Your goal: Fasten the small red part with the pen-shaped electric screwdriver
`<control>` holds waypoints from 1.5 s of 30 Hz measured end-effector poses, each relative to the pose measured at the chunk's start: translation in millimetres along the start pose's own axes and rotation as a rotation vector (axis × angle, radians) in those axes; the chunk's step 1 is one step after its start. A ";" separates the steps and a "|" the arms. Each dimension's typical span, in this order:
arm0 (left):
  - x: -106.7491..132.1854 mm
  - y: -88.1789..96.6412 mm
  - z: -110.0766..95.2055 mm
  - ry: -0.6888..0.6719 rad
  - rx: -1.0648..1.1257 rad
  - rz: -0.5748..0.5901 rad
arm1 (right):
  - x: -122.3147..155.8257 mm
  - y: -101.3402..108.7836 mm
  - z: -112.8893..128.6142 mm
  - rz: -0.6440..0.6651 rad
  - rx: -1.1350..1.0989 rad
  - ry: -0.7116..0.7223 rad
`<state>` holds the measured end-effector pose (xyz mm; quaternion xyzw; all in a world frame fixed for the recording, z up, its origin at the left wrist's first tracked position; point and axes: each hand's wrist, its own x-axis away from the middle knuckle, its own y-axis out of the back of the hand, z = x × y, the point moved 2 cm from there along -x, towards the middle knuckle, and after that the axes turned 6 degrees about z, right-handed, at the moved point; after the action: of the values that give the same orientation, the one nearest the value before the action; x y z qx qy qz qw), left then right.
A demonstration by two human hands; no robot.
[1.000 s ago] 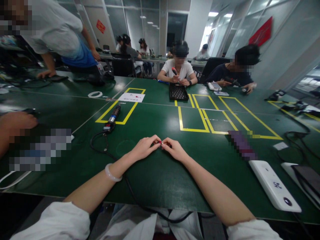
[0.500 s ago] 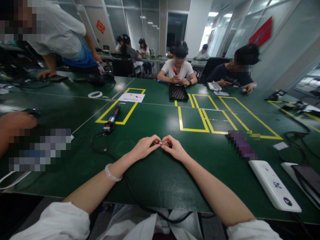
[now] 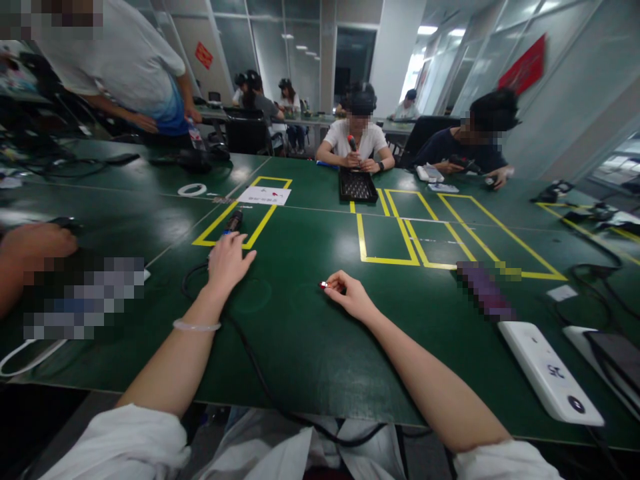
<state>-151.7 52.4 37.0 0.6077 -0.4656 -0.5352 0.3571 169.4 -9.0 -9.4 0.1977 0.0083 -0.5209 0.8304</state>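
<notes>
1. Nearest me, the green table (image 3: 300, 367) fills the lower view, a black cord (image 3: 253, 363) crossing it and dropping over the near edge.
2. To the right I see a white device (image 3: 550, 373) marked 25, with a blurred purple slab (image 3: 483, 290) touching or just beyond its far end; I cannot tell which.
3. My right hand (image 3: 347, 293) pinches the small red-and-silver part (image 3: 324, 285) between thumb and fingers, near the middle of the table.
4. My left hand (image 3: 227, 263), well apart from it, reaches over the near end of the dark tool (image 3: 234, 221), fingers stretched and thumb spread. I cannot tell whether it touches.
5. Yellow tape (image 3: 390, 259) marks boxes on the surface; a white card (image 3: 265, 195) lies across the left one, beyond the tool.
6. Across from me, a seated person (image 3: 355, 140) in white works over a black tray (image 3: 357, 187).
7. Farther back, I make out more seated people, black chairs, glass walls (image 3: 280, 47) and a red poster (image 3: 523, 67).
8. Half a second ago both hands met at the part; the left has since moved to the tool, while the right has hardly shifted.
9. The standing person (image 3: 125, 67) at far left has lifted a hand off the table.
</notes>
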 end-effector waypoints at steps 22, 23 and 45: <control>-6.7 -13.7 32.0 0.150 -0.103 0.302 | -0.2 -1.8 4.7 0.019 0.071 -0.038; -4.7 -15.0 22.7 0.117 -0.101 0.303 | -0.1 -1.9 4.1 0.019 0.072 -0.037; 66.4 -21.1 -134.0 -0.462 0.191 0.382 | -5.8 -3.8 1.5 0.016 0.428 -0.005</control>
<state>-16.5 -12.6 19.3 0.4025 -0.6884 -0.5360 0.2772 163.1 -5.9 -8.0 0.3681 -0.1063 -0.5045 0.7737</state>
